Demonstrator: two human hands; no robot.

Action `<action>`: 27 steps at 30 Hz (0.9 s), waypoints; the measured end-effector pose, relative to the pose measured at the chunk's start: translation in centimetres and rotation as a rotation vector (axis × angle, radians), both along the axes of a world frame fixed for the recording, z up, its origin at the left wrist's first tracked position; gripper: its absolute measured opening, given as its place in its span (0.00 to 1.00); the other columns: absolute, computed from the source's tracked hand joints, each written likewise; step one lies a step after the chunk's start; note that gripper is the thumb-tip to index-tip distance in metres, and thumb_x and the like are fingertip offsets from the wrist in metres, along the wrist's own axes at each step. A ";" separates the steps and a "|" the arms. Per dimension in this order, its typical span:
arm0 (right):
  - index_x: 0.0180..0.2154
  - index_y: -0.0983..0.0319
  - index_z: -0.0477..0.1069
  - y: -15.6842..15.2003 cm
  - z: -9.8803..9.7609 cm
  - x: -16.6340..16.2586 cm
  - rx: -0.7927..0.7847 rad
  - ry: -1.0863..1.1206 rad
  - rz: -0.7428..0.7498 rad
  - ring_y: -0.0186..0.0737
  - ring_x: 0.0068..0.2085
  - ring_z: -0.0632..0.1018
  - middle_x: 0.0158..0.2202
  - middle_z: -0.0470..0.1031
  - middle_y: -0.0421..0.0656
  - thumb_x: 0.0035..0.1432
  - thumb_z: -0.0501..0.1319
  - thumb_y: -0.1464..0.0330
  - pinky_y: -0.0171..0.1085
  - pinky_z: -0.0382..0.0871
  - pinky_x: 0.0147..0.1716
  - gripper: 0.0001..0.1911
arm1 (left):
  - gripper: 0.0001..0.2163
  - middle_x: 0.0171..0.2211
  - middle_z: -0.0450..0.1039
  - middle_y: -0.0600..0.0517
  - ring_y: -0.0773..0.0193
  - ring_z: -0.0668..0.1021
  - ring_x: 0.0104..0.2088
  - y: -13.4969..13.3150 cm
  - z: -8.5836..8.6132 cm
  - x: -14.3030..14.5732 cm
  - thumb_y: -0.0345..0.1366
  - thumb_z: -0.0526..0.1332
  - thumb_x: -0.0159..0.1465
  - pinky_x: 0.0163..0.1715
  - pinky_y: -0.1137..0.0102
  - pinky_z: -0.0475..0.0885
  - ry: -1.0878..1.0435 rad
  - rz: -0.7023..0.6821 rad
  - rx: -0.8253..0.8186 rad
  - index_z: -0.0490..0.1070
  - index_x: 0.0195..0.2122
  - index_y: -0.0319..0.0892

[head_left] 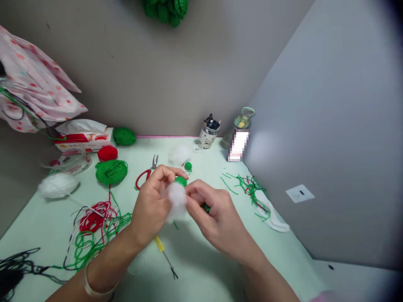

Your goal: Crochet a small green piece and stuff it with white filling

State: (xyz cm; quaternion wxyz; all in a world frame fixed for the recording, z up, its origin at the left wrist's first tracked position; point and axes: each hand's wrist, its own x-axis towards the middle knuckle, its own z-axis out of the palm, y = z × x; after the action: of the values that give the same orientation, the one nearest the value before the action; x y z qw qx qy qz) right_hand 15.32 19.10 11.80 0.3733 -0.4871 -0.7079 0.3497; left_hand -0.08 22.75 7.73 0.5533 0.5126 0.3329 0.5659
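Note:
Both my hands meet above the middle of the pale green table [201, 260]. My left hand [151, 207] is closed around a small green crocheted piece [181, 180] with a wad of white stuffing [176, 201] bulging from it. My right hand [212, 212] pinches the stuffing from the right side, and a bit of green yarn shows under its fingers. A yellow-handled crochet hook [163, 251] lies on the table just below my left wrist.
Red-handled scissors [145, 176], green yarn balls [111, 171] [124, 136], a red ball [107, 153] and white yarn [58, 184] lie at the left. Tangled red and green strands [94, 230] sit front left, yarn scraps [252, 188] at right. A jar [208, 134] and bottle [241, 130] stand at the back.

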 end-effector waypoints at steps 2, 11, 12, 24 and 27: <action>0.32 0.59 0.65 0.4 -0.4 -0.3 -0.080 0.100 -0.007 0.29 0.23 0.57 0.21 0.55 0.30 0.67 0.59 0.67 0.32 0.54 0.25 0.09 | 0.11 0.41 0.76 0.52 0.57 0.77 0.45 -0.2 -0.2 0.2 0.27 0.69 0.59 0.48 0.64 0.72 0.046 0.120 0.131 0.66 0.32 0.46; 0.27 0.58 0.64 1.3 -1.3 0.0 0.134 0.052 -0.227 0.29 0.23 0.53 0.21 0.51 0.30 0.57 0.60 0.72 0.33 0.50 0.23 0.08 | 0.05 0.57 0.75 0.47 0.54 0.76 0.54 -0.3 0.3 -0.8 0.41 0.62 0.72 0.51 0.63 0.71 0.008 -0.163 0.004 0.71 0.42 0.47; 0.26 0.58 0.63 1.2 -1.3 0.0 0.168 0.034 -0.239 0.29 0.24 0.52 0.21 0.51 0.30 0.56 0.59 0.73 0.33 0.50 0.23 0.08 | 0.06 0.58 0.74 0.47 0.54 0.76 0.55 -0.2 0.4 -1.0 0.42 0.63 0.72 0.51 0.64 0.72 0.008 -0.198 -0.018 0.71 0.43 0.47; 0.34 0.57 0.63 -0.1 0.1 0.0 -0.128 0.048 0.021 0.29 0.24 0.55 0.26 0.49 0.31 0.62 0.60 0.71 0.31 0.51 0.22 0.06 | 0.10 0.38 0.77 0.52 0.58 0.77 0.42 0.3 0.3 -0.1 0.28 0.66 0.60 0.46 0.64 0.70 0.112 0.094 0.087 0.65 0.30 0.46; 0.32 0.58 0.63 0.2 -0.6 -0.7 -0.106 0.103 -0.023 0.28 0.23 0.54 0.23 0.50 0.30 0.63 0.60 0.69 0.31 0.51 0.22 0.07 | 0.11 0.39 0.78 0.53 0.58 0.77 0.44 -0.1 0.0 0.4 0.27 0.65 0.62 0.48 0.64 0.70 0.109 0.219 0.118 0.63 0.31 0.47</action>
State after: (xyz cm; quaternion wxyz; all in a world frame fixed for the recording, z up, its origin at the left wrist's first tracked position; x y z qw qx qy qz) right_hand 14.64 19.34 11.15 0.3868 -0.4958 -0.6626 0.4070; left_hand 0.36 22.64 7.73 0.4382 0.5346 0.3828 0.6129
